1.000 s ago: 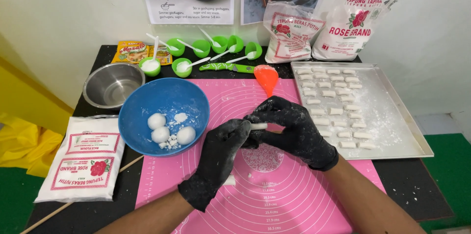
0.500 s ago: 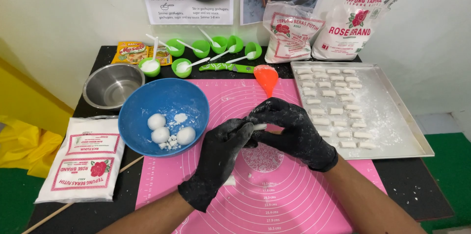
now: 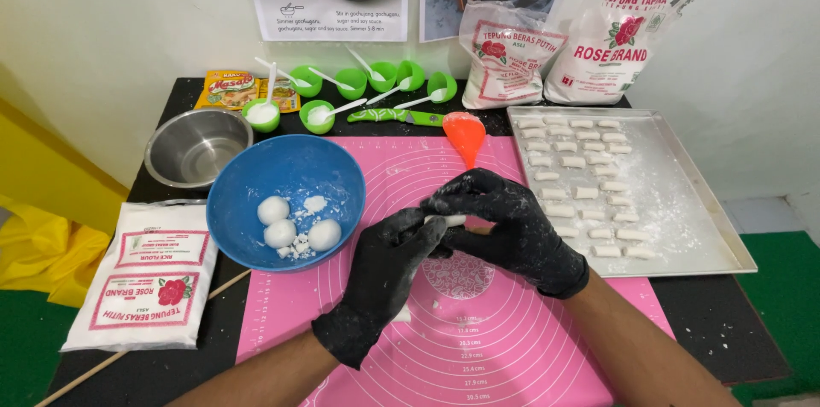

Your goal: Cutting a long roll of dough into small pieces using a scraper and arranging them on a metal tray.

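Both my hands wear black gloves dusted with flour. My left hand point(image 3: 383, 281) and my right hand point(image 3: 511, 229) meet above the pink silicone mat point(image 3: 512, 347), pinching a small white piece of dough point(image 3: 450, 221) between their fingertips. A blue bowl point(image 3: 256, 176) to the left holds three white dough balls point(image 3: 280, 233) and some crumbs. On the right, a metal tray point(image 3: 683, 202) dusted with flour carries several short white dough pieces point(image 3: 585, 192) in rows.
An empty steel bowl point(image 3: 195, 147) sits at the back left. Several green cups with white spoons point(image 3: 359, 87), an orange scraper point(image 3: 465, 135) and a green-handled knife point(image 3: 389, 116) line the back. Flour bags stand behind the tray point(image 3: 611, 40) and one lies at the left point(image 3: 145, 275).
My fingers shifted slightly around the dough piece, working it between both hands. Everything else on the table stayed in place.
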